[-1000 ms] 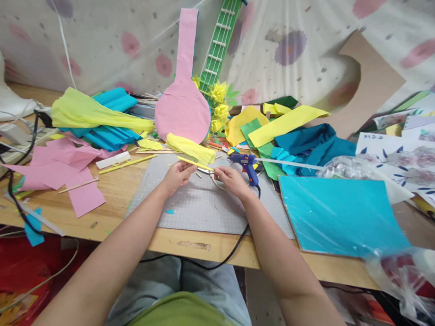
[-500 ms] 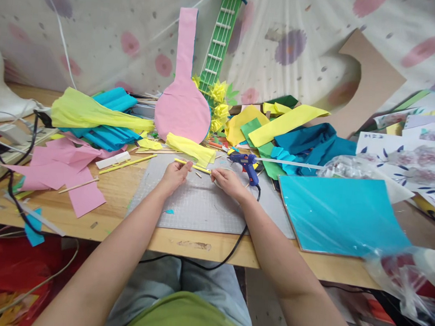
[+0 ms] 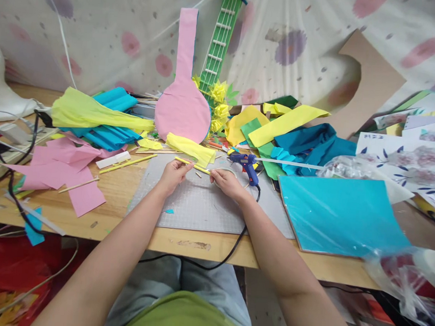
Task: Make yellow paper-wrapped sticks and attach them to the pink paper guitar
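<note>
Here, at the centre of the frame, the left hand (image 3: 172,175) and the right hand (image 3: 228,182) share a thin yellow-wrapped stick (image 3: 192,166) just above the grey cutting mat (image 3: 196,208). The left hand's fingers are pressed together in a pinch on the stick's left end; the right hand's fingers pinch its right end, beside what looks like a ring of tape (image 3: 224,173), though the contact there is too small to tell.

The stick shows yellow along the whole visible length, so its covering seems largely done; whether the ends are sealed cannot be made out. A blue hot glue gun (image 3: 249,166) lies just right of the right hand, its cord running off the worktop (image 3: 112,196) edge. Left of the mat lie another yellow stick (image 3: 128,164) and a bare wooden stick (image 3: 78,185) on pink paper (image 3: 66,166), which suggests more sticks remain uncovered.

Toward the upper centre stand a pink guitar-shaped cutout (image 3: 183,107) and a green guitar neck (image 3: 221,40) with yellow paper flowers (image 3: 219,101) already made. A turquoise sheet (image 3: 339,215) fills the lower right.
</note>
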`<state>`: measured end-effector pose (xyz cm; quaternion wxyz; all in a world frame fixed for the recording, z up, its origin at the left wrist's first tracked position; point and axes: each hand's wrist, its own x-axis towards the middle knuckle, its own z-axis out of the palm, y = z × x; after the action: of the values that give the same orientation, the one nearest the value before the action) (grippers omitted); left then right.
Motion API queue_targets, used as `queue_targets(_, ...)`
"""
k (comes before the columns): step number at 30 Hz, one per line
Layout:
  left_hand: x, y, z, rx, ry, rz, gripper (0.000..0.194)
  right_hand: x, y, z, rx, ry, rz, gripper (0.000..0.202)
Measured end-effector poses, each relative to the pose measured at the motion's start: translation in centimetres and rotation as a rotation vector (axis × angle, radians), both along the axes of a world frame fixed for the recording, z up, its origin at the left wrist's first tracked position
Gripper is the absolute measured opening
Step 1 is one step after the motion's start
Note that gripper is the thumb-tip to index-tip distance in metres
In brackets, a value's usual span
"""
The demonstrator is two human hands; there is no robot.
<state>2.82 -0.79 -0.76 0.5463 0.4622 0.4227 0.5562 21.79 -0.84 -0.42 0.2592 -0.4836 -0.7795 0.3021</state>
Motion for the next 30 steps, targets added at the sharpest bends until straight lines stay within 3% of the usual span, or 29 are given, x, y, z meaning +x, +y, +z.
queue_targets(7, 0.44, -0.12, -0.08, 0.04, 0.03, 0.128, 0.028, -0.18, -0.18, 0.05, -0.004, 0.02, 0.025, 0.043)
queue_targets(11, 0.62, -0.22, 0.14, 0.025, 0.032, 0.08, 0.035, -0.18, -0.02, -0.19, 0.044, 0.026, -0.042, 0.038)
queue_targets(14, 0.71, -0.33, 0.51, -0.013, -0.067, 0.029, 0.04, -0.33, 0.09, -0.34, 0.083, 0.015, -0.073, 0.036)
queue_targets(19, 0.62, -0.06, 0.6, -0.022, -0.269, 0.115, 0.035, -0.6, -0.02, -0.26, 0.088, -0.056, -0.079, 0.038)
queue_targets(27, 0.31, 0.49, -0.03, -0.065, -0.326, 0.215, 0.032, -0.45, -0.31, 0.04, 0.056, -0.059, -0.065, 0.039)
queue_targets(30, 0.48, 0.43, 0.11, -0.062, -0.347, 0.181, 0.031, -0.84, -0.59, 0.16, 0.087, -0.078, -0.029, 0.032)
